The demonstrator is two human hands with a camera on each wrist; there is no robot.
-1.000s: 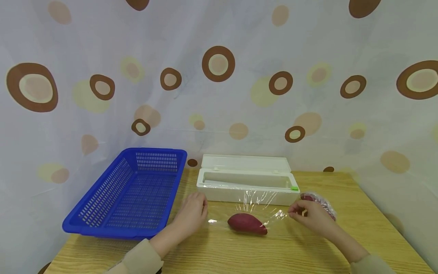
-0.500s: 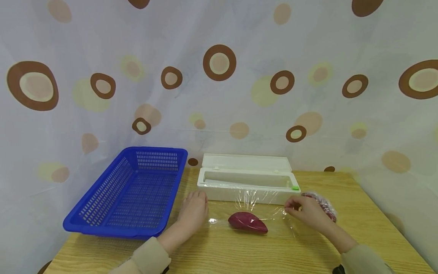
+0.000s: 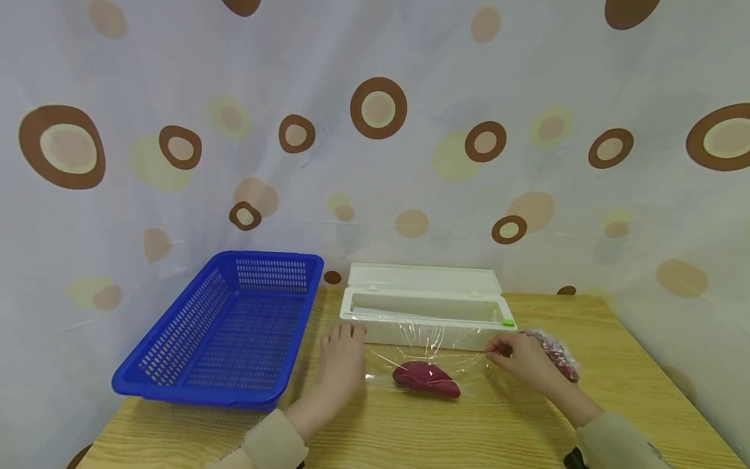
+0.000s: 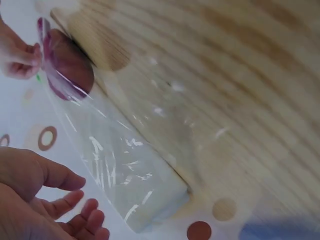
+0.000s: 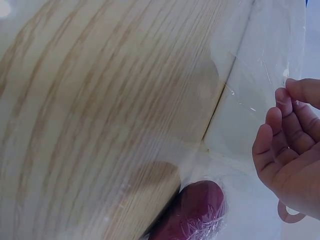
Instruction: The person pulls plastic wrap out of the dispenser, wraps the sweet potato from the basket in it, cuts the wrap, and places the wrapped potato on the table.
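A dark red sweet potato (image 3: 426,379) lies on the table beneath a clear sheet of plastic wrap (image 3: 430,355). The wrap runs forward from a white dispenser box (image 3: 433,335) whose lid stands up. My right hand (image 3: 521,358) pinches the wrap's edge between thumb and fingertip, to the right of the sweet potato. By the box's front left corner is my left hand (image 3: 342,358). In the left wrist view, that hand's loosely bent fingers (image 4: 75,202) are apart from the thumb, close to the wrap, with nothing seen held.
A second sweet potato (image 3: 556,355), wrapped in crinkled film, lies behind my right hand, beside the box's right end. On the left stands a blue plastic basket (image 3: 281,365). A green slider (image 3: 507,322) sits at the box's right end. A patterned curtain (image 3: 410,163) hangs behind the table.
My left hand has moved slightly right and forward toward the box corner. My right hand has shifted a little left and forward with the wrap, whose creases now lie differently over the sweet potato.
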